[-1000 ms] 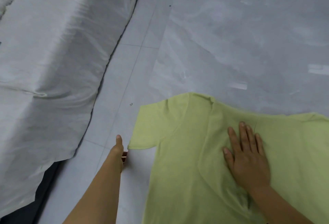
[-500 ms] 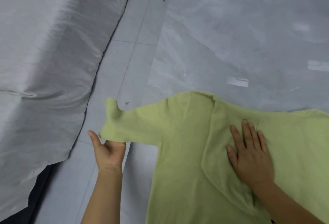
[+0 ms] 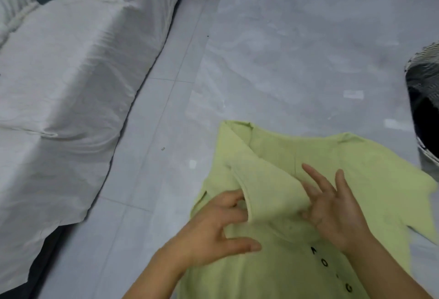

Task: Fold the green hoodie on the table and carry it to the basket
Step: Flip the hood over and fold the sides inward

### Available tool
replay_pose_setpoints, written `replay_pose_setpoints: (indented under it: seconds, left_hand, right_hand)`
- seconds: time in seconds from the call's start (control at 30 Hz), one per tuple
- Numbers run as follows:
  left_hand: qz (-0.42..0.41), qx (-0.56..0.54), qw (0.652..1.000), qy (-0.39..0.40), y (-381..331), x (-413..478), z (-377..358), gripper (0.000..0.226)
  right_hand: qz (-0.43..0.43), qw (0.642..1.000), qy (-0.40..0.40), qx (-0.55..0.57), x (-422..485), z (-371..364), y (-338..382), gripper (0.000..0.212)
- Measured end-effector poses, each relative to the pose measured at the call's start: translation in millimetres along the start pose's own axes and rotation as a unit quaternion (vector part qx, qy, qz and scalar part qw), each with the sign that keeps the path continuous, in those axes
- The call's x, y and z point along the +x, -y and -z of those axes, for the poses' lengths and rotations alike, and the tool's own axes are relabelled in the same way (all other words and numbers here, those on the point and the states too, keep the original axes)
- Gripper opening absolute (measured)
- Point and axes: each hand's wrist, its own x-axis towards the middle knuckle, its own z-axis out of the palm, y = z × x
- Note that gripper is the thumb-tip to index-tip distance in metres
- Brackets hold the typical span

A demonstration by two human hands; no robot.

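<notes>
- Fingers point(image 3: 234, 200) of the left hand point(image 3: 213, 229) curl round the cuff edge of a sleeve folded in over the chest of the green hoodie point(image 3: 273, 151), with the thumb stretched out apart below them; blur softens the exact grip
- Fingers point(image 3: 311, 172) of the right hand point(image 3: 337, 213) are straight and spread wide over the hoodie's middle; whether the palm presses the cloth is hard to tell
- Both forearms are cut off by the bottom edge
- The hoodie lies flat at the near left corner of the grey table point(image 3: 308, 49), its lower part running out of view at the bottom
- Black letters point(image 3: 324, 263) run down its front, too few and too blurred to read
- The basket point(image 3: 422, 61) shows only as a slice at the right edge, near the hoodie's other sleeve: a pale ribbed wall and a dark inside, contents impossible to make out
- To the left, across a strip of tiled floor point(image 3: 154, 132), stands furniture draped in a white sheet point(image 3: 71, 73)
</notes>
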Motion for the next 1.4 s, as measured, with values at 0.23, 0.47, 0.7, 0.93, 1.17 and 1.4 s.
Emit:
replay_pose_setpoints:
  seconds: [0.23, 0.47, 0.7, 0.93, 1.17, 1.4]
  left_hand:
    - [-0.006, 0.443, 0.847, 0.295, 62, -46, -99, 0.066]
    - [0.119, 0.419, 0.886, 0.16, 90, -34, -77, 0.054]
    - [0.278, 0.433, 0.831, 0.213, 109, 14, -35, 0.06]
    - [0.34, 0.499, 0.782, 0.155, 109, 46, 5, 0.037]
    - [0.168, 0.465, 0.851, 0.175, 109, 149, 30, 0.052]
    - [0.188, 0.466, 0.816, 0.288, 141, 181, 63, 0.028]
  right_hand:
    - [-0.033, 0.983, -0.15, -0.1, -49, 65, -61, 0.067]
    - [0.035, 0.844, -0.179, -0.504, -31, 37, -83, 0.037]
    - [0.204, 0.767, -0.024, -0.608, -71, 14, -69, 0.024]
    - [0.062, 0.736, -0.057, -0.671, -100, 160, -129, 0.021]
    - [-0.04, 0.796, -0.228, -0.559, -100, 129, -163, 0.041]
    - [-0.053, 0.802, -0.308, -0.509, -114, 97, -163, 0.034]
